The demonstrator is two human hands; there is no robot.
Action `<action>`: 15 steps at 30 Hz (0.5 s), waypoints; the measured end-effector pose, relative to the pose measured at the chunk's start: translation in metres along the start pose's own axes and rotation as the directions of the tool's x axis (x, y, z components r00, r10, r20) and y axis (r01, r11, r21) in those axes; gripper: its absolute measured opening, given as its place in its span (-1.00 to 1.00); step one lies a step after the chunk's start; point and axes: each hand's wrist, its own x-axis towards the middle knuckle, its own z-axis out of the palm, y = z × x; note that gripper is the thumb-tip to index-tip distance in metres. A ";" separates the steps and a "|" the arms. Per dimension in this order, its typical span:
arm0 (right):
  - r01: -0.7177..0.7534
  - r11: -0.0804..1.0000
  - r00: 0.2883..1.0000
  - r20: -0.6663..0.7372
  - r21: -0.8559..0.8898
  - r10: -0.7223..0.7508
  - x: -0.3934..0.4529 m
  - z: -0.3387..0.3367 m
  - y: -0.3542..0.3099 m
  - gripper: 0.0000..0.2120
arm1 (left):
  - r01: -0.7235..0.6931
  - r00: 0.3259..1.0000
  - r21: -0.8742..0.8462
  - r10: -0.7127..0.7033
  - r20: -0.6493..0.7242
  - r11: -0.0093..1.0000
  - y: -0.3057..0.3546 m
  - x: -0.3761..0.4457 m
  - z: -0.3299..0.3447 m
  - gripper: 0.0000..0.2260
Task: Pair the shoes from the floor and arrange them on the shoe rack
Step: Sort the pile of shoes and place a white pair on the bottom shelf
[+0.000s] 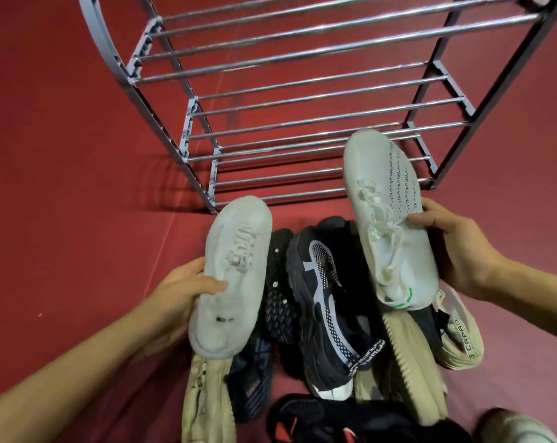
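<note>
My left hand (pixel 183 290) grips a white knit sneaker (pixel 232 276) by its side, toe pointing away from me. My right hand (pixel 456 251) holds a matching white sneaker (pixel 389 219) with dotted side markings and a green heel mark, raised higher, its toe over the rack's lower rails. The metal shoe rack (pixel 302 100) stands ahead with bare chrome bars on every tier. Below my hands lies a pile of shoes on the floor, with a black sneaker with white mesh stripe (pixel 328 314) in the middle.
The pile also holds beige knit sneakers (pixel 411 366), one more beige shoe (pixel 203 398) at the left, dark shoes (pixel 251 378) and a black shoe with red accents (pixel 334 423) nearest me. Red floor (pixel 63 155) surrounds the rack.
</note>
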 end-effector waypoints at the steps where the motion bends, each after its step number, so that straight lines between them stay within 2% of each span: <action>1: 0.003 1.000 1.000 -0.008 -0.005 -0.003 0.000 -0.003 -0.001 -0.67 | 0.053 0.995 0.071 -0.046 -0.094 0.996 -0.011 0.003 -0.005 -0.82; 2: 0.003 1.000 1.000 -0.016 -0.005 -0.003 0.001 -0.005 -0.002 -0.67 | 0.125 0.980 0.187 -0.091 -0.178 0.974 -0.023 0.006 -0.010 -0.89; 3: 0.003 1.000 1.000 -0.024 -0.005 -0.003 0.003 -0.009 -0.002 -0.67 | 0.197 0.967 0.360 -0.121 -0.223 0.912 -0.035 0.009 -0.017 -0.84; 4: 0.000 1.000 0.999 -0.034 -0.005 0.000 0.004 -0.013 -0.002 -0.66 | 0.258 0.962 0.565 -0.157 -0.222 0.784 -0.048 0.009 -0.025 -0.70; 5: -0.005 1.000 0.999 -0.045 -0.005 0.004 0.006 -0.016 0.000 -0.67 | 0.283 0.959 0.738 -0.194 -0.207 0.612 -0.058 0.007 -0.030 -0.56; 6: -0.009 1.000 0.999 -0.050 -0.010 0.008 0.008 -0.018 0.000 -0.69 | 0.293 0.953 0.831 -0.210 -0.217 0.473 -0.067 0.007 -0.034 -0.45; 7: -0.017 1.000 0.998 -0.057 -0.021 0.016 0.008 -0.021 0.002 -0.71 | 0.314 0.947 0.877 -0.182 -0.264 0.363 -0.073 0.006 -0.036 -0.34; 8: -0.024 0.999 0.998 -0.066 -0.032 0.022 0.009 -0.023 0.003 -0.72 | 0.328 0.944 0.898 -0.070 -0.322 0.292 -0.074 0.005 -0.035 -0.29; 9: -0.028 0.999 0.997 -0.076 -0.042 0.025 0.011 -0.024 0.004 -0.72 | 0.301 0.935 0.923 0.118 -0.336 0.240 -0.066 0.001 -0.028 -0.32; 10: -0.038 0.998 0.995 -0.091 -0.051 0.033 0.012 -0.026 0.008 -0.72 | 0.207 0.900 0.954 0.341 -0.272 0.216 -0.065 -0.003 -0.021 -0.39; 11: -0.045 0.997 0.994 -0.100 -0.061 0.038 0.013 -0.027 0.009 -0.71 | 0.043 0.822 0.980 0.551 -0.145 0.194 -0.059 -0.010 -0.008 -0.52; 12: -0.053 0.996 0.994 -0.104 -0.068 0.046 0.014 -0.027 0.012 -0.72 | -0.133 0.757 0.970 0.652 -0.032 0.203 -0.057 -0.020 0.010 -0.65; 13: -0.061 0.995 0.992 -0.111 -0.073 0.053 0.015 -0.028 0.013 -0.74 | -0.256 0.775 0.932 0.631 0.037 0.259 -0.058 -0.032 0.031 -0.78; 14: -0.067 0.995 0.991 -0.118 -0.077 0.058 0.015 -0.027 0.014 -0.77 | -0.286 0.850 0.905 0.519 0.087 0.317 -0.069 -0.039 0.050 -0.90; 15: -0.073 0.994 0.990 -0.124 -0.084 0.062 0.015 -0.026 0.015 -0.78 | -0.217 0.941 0.898 0.327 0.088 0.384 -0.081 -0.045 0.073 -0.84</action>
